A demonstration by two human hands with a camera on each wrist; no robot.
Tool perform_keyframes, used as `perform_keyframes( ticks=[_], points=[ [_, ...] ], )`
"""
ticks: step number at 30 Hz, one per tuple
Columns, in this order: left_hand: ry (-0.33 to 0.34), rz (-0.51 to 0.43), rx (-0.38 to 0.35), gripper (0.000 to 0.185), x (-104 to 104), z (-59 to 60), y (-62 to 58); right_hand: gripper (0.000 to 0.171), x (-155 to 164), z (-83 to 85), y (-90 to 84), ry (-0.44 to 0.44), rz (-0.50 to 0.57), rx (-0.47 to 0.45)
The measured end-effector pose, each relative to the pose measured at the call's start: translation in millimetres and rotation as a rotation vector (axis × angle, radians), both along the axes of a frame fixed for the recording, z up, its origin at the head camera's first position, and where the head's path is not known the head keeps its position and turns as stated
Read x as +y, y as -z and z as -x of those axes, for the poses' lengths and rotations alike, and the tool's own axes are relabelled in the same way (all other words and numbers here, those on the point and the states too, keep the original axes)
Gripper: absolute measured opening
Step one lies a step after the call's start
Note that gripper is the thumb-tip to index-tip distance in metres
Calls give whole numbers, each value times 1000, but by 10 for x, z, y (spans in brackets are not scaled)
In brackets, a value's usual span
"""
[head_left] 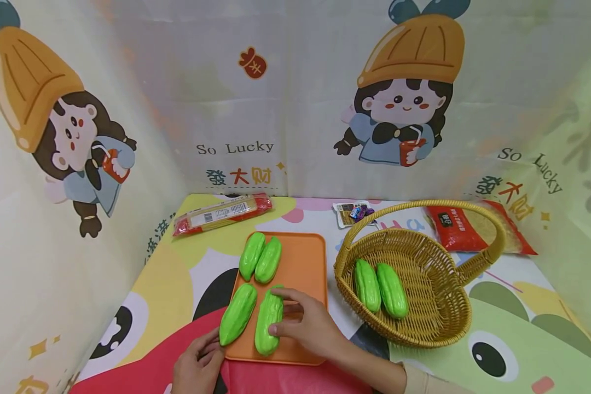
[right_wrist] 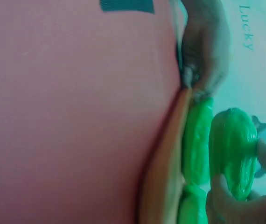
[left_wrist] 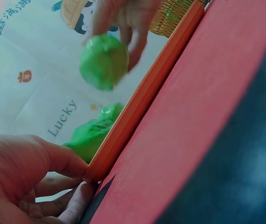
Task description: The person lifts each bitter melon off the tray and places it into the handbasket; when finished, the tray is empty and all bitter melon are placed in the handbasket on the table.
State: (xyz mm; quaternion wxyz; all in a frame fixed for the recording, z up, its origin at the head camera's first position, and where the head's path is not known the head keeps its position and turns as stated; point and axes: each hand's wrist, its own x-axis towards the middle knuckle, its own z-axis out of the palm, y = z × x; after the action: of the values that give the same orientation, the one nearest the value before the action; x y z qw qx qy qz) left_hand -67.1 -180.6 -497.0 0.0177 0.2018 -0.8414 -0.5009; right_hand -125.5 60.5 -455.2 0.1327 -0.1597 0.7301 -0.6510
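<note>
An orange tray (head_left: 300, 262) lies on the table with several green toy gourds on it. My right hand (head_left: 276, 312) grips the front right gourd (head_left: 267, 334) between thumb and fingers; that gourd (left_wrist: 104, 61) appears lifted above the tray edge (left_wrist: 142, 102) and shows again (right_wrist: 233, 151) in the right wrist view. The front left gourd (head_left: 238, 313) lies beside it. My left hand (head_left: 210, 348) pinches the tray's near left corner, thumb (left_wrist: 53, 158) on top. Two more gourds (head_left: 261, 257) lie at the tray's back.
A wicker basket (head_left: 423, 323) with a handle stands right of the tray and holds two green gourds (head_left: 380, 287). Behind lie a long red packet (head_left: 221, 213), a small snack packet (head_left: 354, 212) and a red bag (head_left: 468, 227). Cartoon-printed cloth walls enclose the table.
</note>
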Motion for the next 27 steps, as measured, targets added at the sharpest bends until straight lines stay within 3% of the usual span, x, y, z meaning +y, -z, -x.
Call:
perform_keyframes(
  ticks=[10,17,22,27],
  points=[
    [-1,2,-8,41,3,10,-9,62,589,-71,-377,-138,85,-46],
    [5,5,-11,42,-1,13,-10,62,1041,-156,-620,-212,157,-9],
    [-12,7,-10,40,-1,12,-6,60,1369,-199,-745,-194,117,-54],
    [-11,6,-3,41,0,12,-6,60,1712,-215,-834,-155,52,6]
  ],
)
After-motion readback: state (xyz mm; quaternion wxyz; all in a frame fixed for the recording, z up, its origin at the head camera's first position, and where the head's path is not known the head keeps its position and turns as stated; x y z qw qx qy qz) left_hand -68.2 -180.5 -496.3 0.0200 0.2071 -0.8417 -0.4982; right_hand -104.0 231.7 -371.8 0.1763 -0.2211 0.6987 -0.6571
